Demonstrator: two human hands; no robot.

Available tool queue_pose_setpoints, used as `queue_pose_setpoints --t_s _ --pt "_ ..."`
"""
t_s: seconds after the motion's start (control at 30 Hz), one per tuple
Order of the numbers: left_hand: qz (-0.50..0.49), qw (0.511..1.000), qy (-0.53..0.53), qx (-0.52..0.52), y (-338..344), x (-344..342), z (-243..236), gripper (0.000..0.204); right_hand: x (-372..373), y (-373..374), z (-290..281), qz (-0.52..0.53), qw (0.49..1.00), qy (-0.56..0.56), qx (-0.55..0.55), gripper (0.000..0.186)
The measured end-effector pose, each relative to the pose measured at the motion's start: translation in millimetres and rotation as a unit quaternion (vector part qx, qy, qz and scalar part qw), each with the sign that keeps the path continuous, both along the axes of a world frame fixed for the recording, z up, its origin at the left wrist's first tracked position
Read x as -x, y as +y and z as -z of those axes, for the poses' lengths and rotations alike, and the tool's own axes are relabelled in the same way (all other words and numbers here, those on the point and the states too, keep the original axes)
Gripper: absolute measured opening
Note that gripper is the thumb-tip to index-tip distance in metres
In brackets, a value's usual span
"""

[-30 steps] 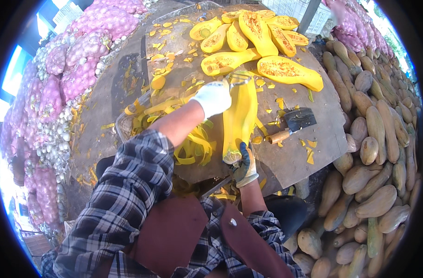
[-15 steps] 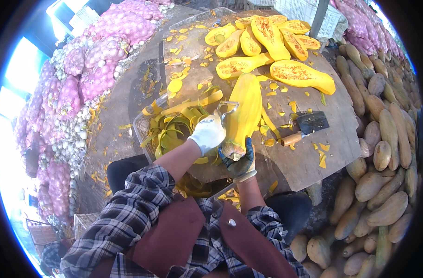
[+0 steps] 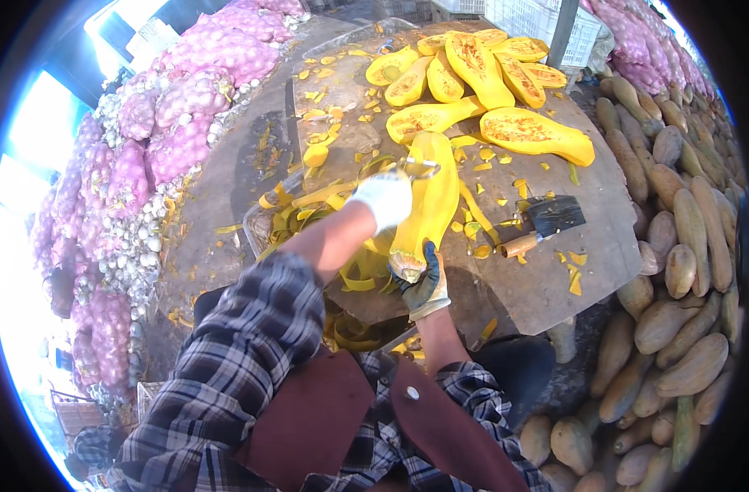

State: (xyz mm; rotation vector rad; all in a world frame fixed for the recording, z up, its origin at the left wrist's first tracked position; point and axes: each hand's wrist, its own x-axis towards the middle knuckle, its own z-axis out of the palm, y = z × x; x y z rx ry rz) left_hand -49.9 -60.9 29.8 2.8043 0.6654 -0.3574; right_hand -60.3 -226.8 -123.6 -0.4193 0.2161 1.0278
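A peeled yellow squash [image 3: 430, 197] lies lengthwise before me, its stem end toward my body. My right hand [image 3: 424, 285], in a dark-palmed glove, is closed around that stem end. My left hand [image 3: 385, 199], in a white glove, grips a metal peeler [image 3: 421, 170]; its head is over the squash's far half, and the handle is mostly hidden in my fist. Long green and orange peel strips [image 3: 362, 271] are heaped under and beside my left forearm.
Halved squashes [image 3: 481, 70] with seeds showing lie at the board's far end. A wooden-handled cleaver [image 3: 555, 217] rests on the board [image 3: 546, 279] at right. Unpeeled squashes [image 3: 694, 365] are piled on the right, pink net sacks [image 3: 178, 143] on the left.
My left hand and the peeler have moved away from me and to the right, further along the squash. The squash has tilted slightly; my right hand still holds its near end.
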Motion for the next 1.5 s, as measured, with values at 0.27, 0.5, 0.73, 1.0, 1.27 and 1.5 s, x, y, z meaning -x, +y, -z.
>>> queue_pose_setpoints --t_s 0.27,0.5,0.73,1.0,1.27,1.5 --pt "-0.003 0.982 0.109 0.152 -74 164 -4 0.046 2 -2 0 -0.038 0.999 0.02 -0.033 0.047" --pt "0.005 0.994 -0.085 -0.066 -28 90 18 0.047 11 8 6 -0.002 1.0 -0.019 -0.012 0.05" --pt "0.031 0.997 0.035 -0.056 -66 99 12 0.055 3 5 23 -0.015 1.0 -0.014 -0.024 0.051" --pt "0.03 0.982 0.099 0.159 -59 139 -30 0.055 -1 -18 2 -0.048 0.993 0.065 -0.083 0.062" --pt "0.066 0.965 0.114 0.226 -62 170 -14 0.052 0 -18 27 -0.032 0.999 0.019 0.016 0.049" --pt "-0.093 0.985 -0.077 0.127 -2 152 9 0.047 -2 -22 8 -0.032 0.999 0.012 0.006 0.051"
